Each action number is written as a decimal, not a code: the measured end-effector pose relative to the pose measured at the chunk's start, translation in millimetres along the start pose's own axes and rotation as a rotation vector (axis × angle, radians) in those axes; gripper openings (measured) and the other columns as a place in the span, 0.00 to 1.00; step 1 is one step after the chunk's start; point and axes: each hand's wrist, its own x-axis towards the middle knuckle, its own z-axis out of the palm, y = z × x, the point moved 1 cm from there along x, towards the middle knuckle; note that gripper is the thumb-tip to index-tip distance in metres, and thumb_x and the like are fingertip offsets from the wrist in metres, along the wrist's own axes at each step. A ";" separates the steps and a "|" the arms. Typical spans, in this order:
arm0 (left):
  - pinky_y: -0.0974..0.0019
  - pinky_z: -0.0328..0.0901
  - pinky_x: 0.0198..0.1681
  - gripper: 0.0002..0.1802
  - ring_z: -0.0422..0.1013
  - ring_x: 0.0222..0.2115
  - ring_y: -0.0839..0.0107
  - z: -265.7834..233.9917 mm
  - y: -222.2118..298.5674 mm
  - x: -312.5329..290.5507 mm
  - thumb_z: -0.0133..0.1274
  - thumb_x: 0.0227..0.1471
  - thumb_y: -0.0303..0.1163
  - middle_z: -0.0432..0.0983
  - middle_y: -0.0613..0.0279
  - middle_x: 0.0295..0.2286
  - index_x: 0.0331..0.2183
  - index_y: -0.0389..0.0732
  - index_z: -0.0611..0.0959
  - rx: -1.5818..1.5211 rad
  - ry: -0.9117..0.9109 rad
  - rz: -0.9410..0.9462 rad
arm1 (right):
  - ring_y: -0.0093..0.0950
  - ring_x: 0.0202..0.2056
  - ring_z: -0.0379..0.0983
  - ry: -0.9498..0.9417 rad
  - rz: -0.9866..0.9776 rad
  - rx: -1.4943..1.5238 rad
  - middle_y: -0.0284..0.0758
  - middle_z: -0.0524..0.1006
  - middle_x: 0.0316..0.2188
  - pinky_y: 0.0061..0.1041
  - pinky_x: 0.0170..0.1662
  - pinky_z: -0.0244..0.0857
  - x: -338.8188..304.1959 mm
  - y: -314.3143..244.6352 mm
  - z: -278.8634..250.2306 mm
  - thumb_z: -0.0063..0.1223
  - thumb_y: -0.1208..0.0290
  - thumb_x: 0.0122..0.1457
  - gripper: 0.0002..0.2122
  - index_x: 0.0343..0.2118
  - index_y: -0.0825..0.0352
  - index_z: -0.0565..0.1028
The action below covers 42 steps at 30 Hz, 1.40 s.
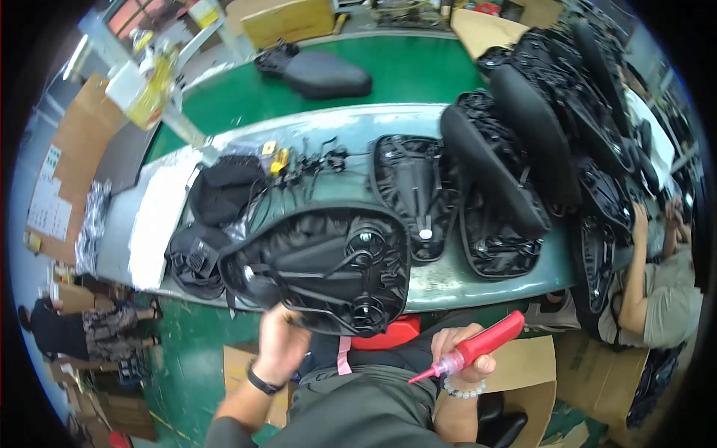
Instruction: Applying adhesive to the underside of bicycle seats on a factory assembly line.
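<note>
A large black saddle (299,263) lies upside down at the near edge of the table, its metal rails and two round coil springs showing. My left hand (281,345), a dark band on its wrist, grips the saddle's near side; the fingertips are partly hidden under a rail. In my right hand (461,355) is a red squeeze bottle (489,341), tilted with its thin nozzle pointing down and left. The bottle is apart from the saddle, over my lap. A bracelet of pale beads circles my right wrist.
Beside the held saddle stand another upturned saddle (414,194) and a tall pile of black saddles (534,142). One saddle (326,73) rests on the far green surface. Black bags (224,187) lie left. A co-worker (650,299) sits at right; open cardboard boxes (530,366) are near my legs.
</note>
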 end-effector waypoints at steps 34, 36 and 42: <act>0.60 0.68 0.40 0.11 0.72 0.37 0.54 -90.6 71.2 81.9 0.49 0.52 0.27 0.72 0.49 0.36 0.40 0.36 0.76 1.551 0.042 0.993 | 0.33 0.40 0.73 0.021 -0.029 -0.912 0.42 0.75 0.39 0.31 0.46 0.66 20.7 140.5 96.5 0.58 0.65 0.52 0.19 0.43 0.75 0.72; 0.65 0.64 0.46 0.13 0.70 0.42 0.59 -108.6 62.2 67.6 0.47 0.55 0.28 0.72 0.50 0.41 0.42 0.34 0.76 1.113 0.010 0.812 | 0.34 0.36 0.75 0.021 0.006 -0.945 0.41 0.77 0.35 0.31 0.43 0.68 24.3 149.6 96.4 0.58 0.64 0.51 0.18 0.40 0.75 0.73; 0.66 0.61 0.48 0.18 0.70 0.43 0.62 -113.6 26.5 47.1 0.45 0.57 0.34 0.74 0.50 0.41 0.44 0.31 0.76 0.914 -0.046 0.565 | 0.37 0.24 0.75 -0.199 -0.065 -1.173 0.42 0.78 0.26 0.29 0.30 0.70 26.7 162.5 77.4 0.60 0.61 0.49 0.19 0.35 0.75 0.75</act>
